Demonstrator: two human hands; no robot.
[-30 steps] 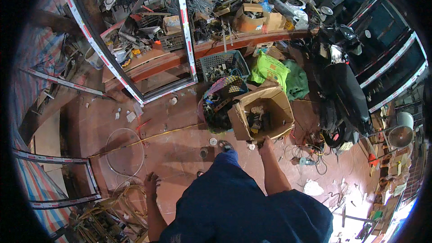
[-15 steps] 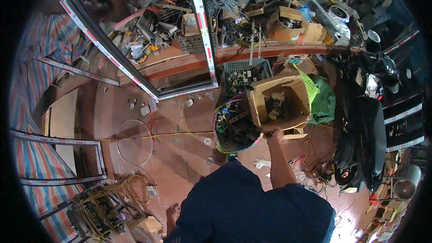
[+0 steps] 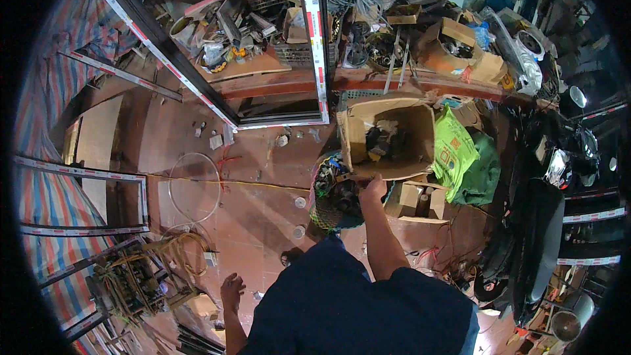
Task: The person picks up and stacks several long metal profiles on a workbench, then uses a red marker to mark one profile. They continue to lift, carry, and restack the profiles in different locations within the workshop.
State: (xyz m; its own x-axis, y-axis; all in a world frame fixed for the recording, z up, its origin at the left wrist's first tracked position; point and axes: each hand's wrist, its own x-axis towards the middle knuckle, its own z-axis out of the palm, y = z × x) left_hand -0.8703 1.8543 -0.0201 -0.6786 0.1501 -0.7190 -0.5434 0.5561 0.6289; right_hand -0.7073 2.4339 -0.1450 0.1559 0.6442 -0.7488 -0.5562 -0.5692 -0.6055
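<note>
My right hand is closed on the near edge of an open cardboard box, fingers hooked over its rim. Dark odds and ends lie at the bottom of the box. It is tilted and covers most of a grey plastic crate behind it and part of a round mesh basket of dark scrap. My left hand hangs low over the floor, fingers apart, holding nothing. Right of the box stand a bright green plastic bag and a smaller open carton.
A large frame with taped edges stands ahead on the left. Beyond it, a bench edge carries heaped scrap. A motorbike is at the right. A clear hose ring and a yellow cord lie on the floor.
The cardboard box has shifted left, over the crate and the basket, with my right hand on its rim. More of the smaller carton and the green bag shows. My left hand has moved outward.
</note>
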